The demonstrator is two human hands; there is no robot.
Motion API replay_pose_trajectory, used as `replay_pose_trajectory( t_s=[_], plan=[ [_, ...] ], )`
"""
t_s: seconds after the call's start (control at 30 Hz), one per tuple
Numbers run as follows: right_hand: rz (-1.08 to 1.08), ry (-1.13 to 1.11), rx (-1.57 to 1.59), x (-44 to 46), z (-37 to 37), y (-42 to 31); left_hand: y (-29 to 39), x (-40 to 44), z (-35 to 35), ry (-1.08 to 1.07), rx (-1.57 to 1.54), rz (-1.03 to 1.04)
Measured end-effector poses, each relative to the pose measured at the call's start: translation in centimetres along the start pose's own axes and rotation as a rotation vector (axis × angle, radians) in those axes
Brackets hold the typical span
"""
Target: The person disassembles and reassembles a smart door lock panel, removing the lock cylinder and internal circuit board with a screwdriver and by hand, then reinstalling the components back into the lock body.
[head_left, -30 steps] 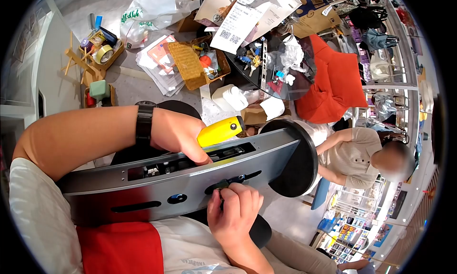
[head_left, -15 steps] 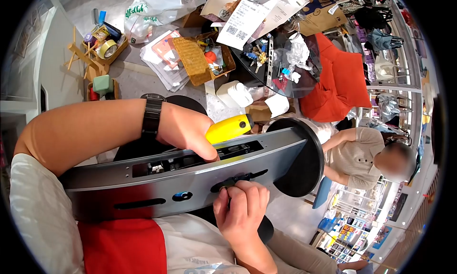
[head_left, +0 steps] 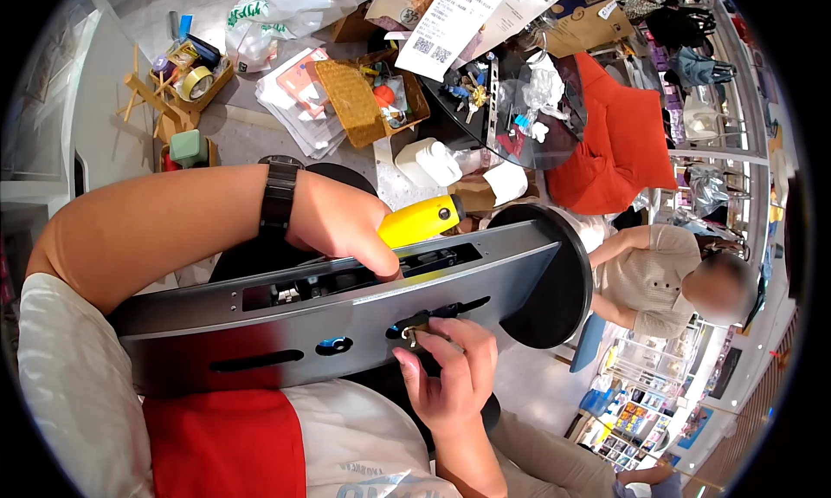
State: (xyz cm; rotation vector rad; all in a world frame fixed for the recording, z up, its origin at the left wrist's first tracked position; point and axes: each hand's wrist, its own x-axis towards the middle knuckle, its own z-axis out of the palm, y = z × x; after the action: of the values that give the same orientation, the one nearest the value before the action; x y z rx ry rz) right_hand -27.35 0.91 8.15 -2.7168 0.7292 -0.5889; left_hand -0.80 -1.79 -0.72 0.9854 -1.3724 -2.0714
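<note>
A long grey metal door handle or lock plate [head_left: 338, 329] lies across my lap, with a slot along its upper edge that shows metal mechanism parts. My left hand [head_left: 342, 221], wearing a black watch, is closed round a yellow-handled tool [head_left: 420, 222]; its working end is hidden. The left thumb reaches into the slot. On the broad face, a small brass-coloured metal piece [head_left: 413, 332] sticks out of a dark opening. Beside it is my right hand [head_left: 452, 372], fingers bent and thumb apart from them. Whether a fingertip touches the brass piece I cannot tell.
A black round seat [head_left: 547, 277] is at the right end of the metal housing. Beyond lie a wicker basket [head_left: 351, 104], a white bottle [head_left: 426, 164], papers [head_left: 299, 126] and a glass-topped table [head_left: 558, 147] with keys. A person [head_left: 649, 277] sits at the right.
My right hand has loosened its pinch at the opening and drawn back slightly, uncovering the brass-coloured piece. The left hand and yellow-handled tool stay almost in place.
</note>
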Motion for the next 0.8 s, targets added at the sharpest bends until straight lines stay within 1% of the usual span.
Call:
replay_pose_trajectory(
  t_s=[0.2,0.3,0.33,0.43,0.53,0.63,0.67,0.7,0.77,0.8],
  plan=[
    [-0.119,0.062,-0.053,0.6,0.4,1.2,-0.2,0.2,0.1,-0.026,-0.068,0.018],
    [-0.124,0.04,-0.098,1.0,0.2,1.0,0.1,0.0,-0.2,-0.047,-0.082,0.012],
    [-0.11,0.022,-0.096,1.2,0.1,0.9,0.3,-0.1,-0.2,-0.058,-0.08,0.009],
    [-0.062,-0.029,-0.098,1.4,-0.5,0.8,0.6,-0.6,0.1,-0.064,-0.206,0.033],
    [-0.011,-0.048,-0.099,1.2,-0.5,0.6,0.5,-0.6,0.2,-0.047,-0.215,0.088],
    [0.012,-0.04,-0.087,1.0,-1.0,0.7,0.5,-0.7,0.0,-0.038,-0.164,0.023],
    [0.001,-0.006,-0.088,0.9,-1.1,0.8,0.6,-0.8,-0.1,-0.063,-0.189,0.026],
    [-0.002,0.065,-0.099,0.3,-1.0,1.0,0.7,-0.8,-0.2,-0.028,-0.092,-0.006],
    [0.046,0.242,0.004,-2.2,-0.9,1.2,0.6,-1.4,0.1,0.076,-0.163,-0.054],
    [0.097,0.381,0.107,-4.2,-0.2,1.4,0.4,-1.4,-0.1,0.084,-0.123,-0.115]
  ],
)
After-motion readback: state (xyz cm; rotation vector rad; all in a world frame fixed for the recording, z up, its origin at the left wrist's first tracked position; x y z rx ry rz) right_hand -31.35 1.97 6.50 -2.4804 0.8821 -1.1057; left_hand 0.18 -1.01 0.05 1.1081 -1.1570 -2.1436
